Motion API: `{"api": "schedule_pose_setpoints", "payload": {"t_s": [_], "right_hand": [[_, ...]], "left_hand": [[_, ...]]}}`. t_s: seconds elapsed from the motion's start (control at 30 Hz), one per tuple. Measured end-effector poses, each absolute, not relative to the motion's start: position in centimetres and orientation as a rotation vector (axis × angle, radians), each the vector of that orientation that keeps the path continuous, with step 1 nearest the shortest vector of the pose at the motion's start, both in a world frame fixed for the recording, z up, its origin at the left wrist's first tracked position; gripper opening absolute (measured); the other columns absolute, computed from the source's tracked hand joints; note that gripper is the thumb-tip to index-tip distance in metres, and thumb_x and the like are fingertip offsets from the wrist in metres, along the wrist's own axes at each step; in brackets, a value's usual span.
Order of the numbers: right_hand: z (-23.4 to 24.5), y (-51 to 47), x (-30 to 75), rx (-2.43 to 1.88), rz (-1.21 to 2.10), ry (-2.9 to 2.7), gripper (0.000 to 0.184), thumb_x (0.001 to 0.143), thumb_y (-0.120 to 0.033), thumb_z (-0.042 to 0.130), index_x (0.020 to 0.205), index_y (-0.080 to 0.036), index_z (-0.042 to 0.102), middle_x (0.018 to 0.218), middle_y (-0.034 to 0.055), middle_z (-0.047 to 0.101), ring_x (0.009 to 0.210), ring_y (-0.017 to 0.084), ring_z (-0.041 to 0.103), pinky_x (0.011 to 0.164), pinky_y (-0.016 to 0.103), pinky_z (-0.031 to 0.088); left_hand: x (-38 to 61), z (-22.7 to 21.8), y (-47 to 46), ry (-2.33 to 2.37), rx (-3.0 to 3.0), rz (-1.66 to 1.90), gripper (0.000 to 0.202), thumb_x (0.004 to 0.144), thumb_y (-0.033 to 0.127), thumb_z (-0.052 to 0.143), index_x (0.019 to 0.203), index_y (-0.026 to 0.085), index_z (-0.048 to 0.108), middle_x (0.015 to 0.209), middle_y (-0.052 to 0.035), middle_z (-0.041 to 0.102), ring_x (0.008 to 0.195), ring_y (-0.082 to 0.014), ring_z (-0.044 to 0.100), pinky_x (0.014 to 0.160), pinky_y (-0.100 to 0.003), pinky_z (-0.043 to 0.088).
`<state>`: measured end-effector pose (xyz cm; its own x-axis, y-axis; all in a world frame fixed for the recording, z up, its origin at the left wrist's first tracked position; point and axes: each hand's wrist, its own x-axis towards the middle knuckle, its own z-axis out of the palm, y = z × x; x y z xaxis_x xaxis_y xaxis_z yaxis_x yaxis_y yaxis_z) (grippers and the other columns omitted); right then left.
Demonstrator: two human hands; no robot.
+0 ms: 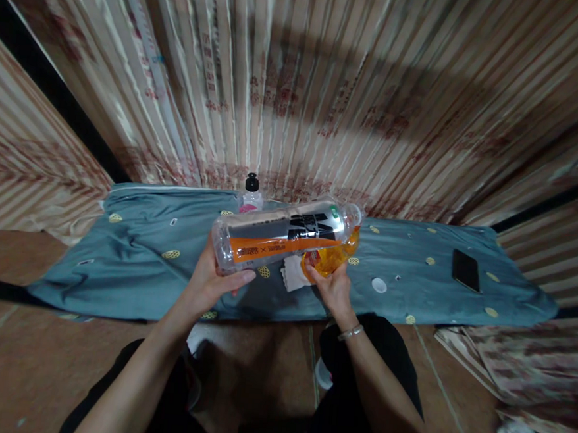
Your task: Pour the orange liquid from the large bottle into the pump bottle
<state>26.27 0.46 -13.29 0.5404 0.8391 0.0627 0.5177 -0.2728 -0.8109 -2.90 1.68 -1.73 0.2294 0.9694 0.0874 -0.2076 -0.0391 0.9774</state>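
Note:
A large clear plastic bottle (287, 236) with an orange, black and silver label lies almost level, its neck to the right over a small cup (329, 259) of orange liquid. My left hand (213, 284) wraps round the bottle's base end. My right hand (332, 287) holds the cup from below. A white cloth or tissue (293, 274) lies just under the bottle on the blue-grey sheet (132, 258). A small white cap (378, 285) rests on the sheet to the right of my right hand.
A small bottle (251, 194) with a black cap and pink label stands behind the big one. A black phone (466, 270) lies on the sheet at the right. Striped curtains (303, 79) hang behind. Patterned fabric (530, 372) is piled on the floor at right.

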Motion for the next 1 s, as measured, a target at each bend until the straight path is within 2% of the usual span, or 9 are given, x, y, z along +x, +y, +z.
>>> {"api": "schedule_pose_setpoints", "payload": {"t_s": [0.27,0.5,0.83,1.0], "right_hand": [[-14.5,0.7,26.6,-1.919,0.397,-1.083,0.092,0.063,-0.078,0.085,0.129,-0.018,0.061,0.108,0.0193,0.084,0.106,0.045,0.081,0.089,0.053,0.065],[-13.9,0.5,26.4,-1.929,0.428,-1.077,0.089,0.066,-0.073,0.084,0.131,-0.018,0.059,0.113,0.0189,0.083,0.11,0.044,0.08,0.094,0.055,0.064],[-13.4,0.5,26.2,-1.895,0.46,-1.076,0.085,0.066,-0.069,0.085,0.131,-0.02,0.059,0.111,0.0166,0.083,0.107,0.043,0.081,0.093,0.057,0.065],[-13.5,0.6,26.3,-1.936,0.471,-1.077,0.082,0.066,-0.067,0.086,0.127,-0.022,0.057,0.11,0.0167,0.084,0.108,0.045,0.082,0.091,0.055,0.066]], "left_hand": [[-2.9,-2.0,1.6,0.862,1.206,1.174,0.085,0.06,0.038,0.101,0.131,0.021,0.059,0.086,0.0017,0.077,0.045,-0.0103,0.056,0.037,-0.022,0.045],[-2.8,-2.1,1.6,0.844,1.211,1.182,0.083,0.06,0.04,0.103,0.128,0.02,0.061,0.084,0.0021,0.076,0.044,-0.0089,0.054,0.036,-0.021,0.045],[-2.9,-2.1,1.6,0.88,1.217,1.188,0.089,0.059,0.04,0.103,0.134,0.018,0.061,0.092,-0.003,0.078,0.048,-0.0122,0.058,0.036,-0.023,0.045],[-3.0,-2.1,1.7,0.866,1.223,1.169,0.087,0.059,0.041,0.102,0.132,0.02,0.06,0.086,-0.0002,0.077,0.048,-0.0128,0.058,0.036,-0.022,0.044]]}}
